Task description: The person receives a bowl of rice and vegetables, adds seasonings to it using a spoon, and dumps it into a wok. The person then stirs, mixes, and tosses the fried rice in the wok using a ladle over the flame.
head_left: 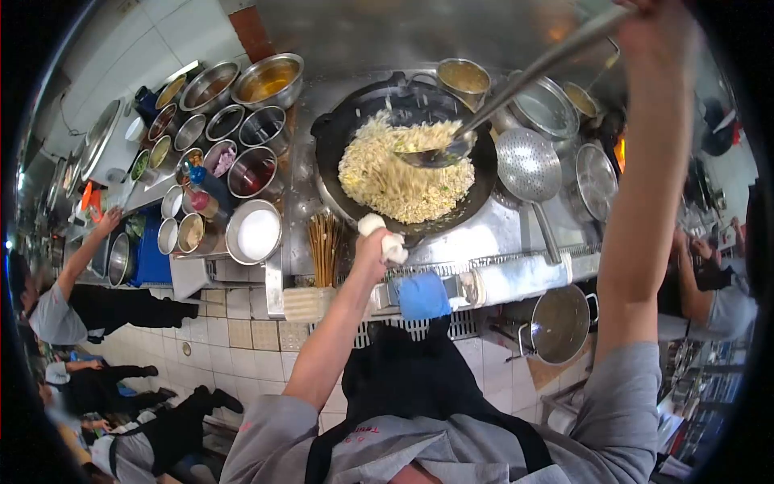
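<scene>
A black wok (326, 153) on the stove holds a heap of fried rice (383, 181) with yellow egg bits and green specks. My left hand (372, 252) is closed around a folded white cloth (385, 234) at the wok's near rim; whatever part of the wok lies beneath the cloth is hidden. High at the upper right, my right hand (655, 28) grips the long handle of a metal ladle (524, 79), its fingers partly cut off by the frame's edge. The ladle's bowl is in the rice, and some grains are blurred by motion.
Right of the wok lies a perforated strainer (528, 165). Metal bowls of ingredients crowd the left, including one of white powder (258, 234). A bamboo brush (324, 250) stands near the wok. A blue cloth (423, 296) hangs in front. Co-workers (60, 315) are at both sides.
</scene>
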